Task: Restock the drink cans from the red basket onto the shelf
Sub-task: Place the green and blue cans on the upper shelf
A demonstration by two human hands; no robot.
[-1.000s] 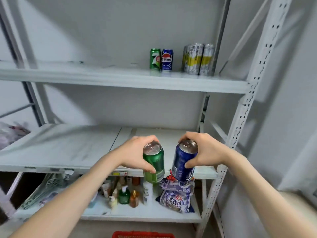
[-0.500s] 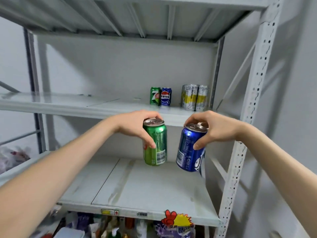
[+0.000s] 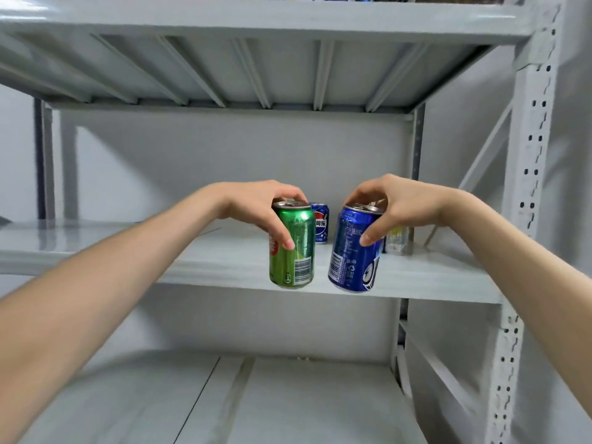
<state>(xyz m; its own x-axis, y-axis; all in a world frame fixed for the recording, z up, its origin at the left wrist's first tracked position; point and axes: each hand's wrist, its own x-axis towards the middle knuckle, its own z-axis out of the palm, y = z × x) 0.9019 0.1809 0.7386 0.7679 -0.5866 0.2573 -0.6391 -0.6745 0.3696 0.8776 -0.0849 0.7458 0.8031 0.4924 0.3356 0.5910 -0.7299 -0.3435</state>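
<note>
My left hand [image 3: 267, 209] grips a green can [image 3: 292, 246] by its top, holding it in the air in front of the middle shelf [image 3: 224, 267]. To its right, my right hand [image 3: 392, 206] grips a blue can [image 3: 354, 249] the same way, slightly tilted. Both cans hang level with the shelf's front edge. Behind them on that shelf stand a blue Pepsi can [image 3: 320, 226] and a silver-and-yellow can [image 3: 397, 240], each partly hidden by what I hold. The red basket is out of view.
A grey metal rack fills the view. Its right upright post [image 3: 525, 187] with slots stands close to my right forearm. The left part of the middle shelf and the lower shelf [image 3: 224, 398] are bare. The upper shelf's ribbed underside [image 3: 224, 75] lies overhead.
Both hands have lifted the cans from below the lower shelf up to the level of the middle shelf. The view tilted up, so the basket and bottom shelf goods dropped out of sight.
</note>
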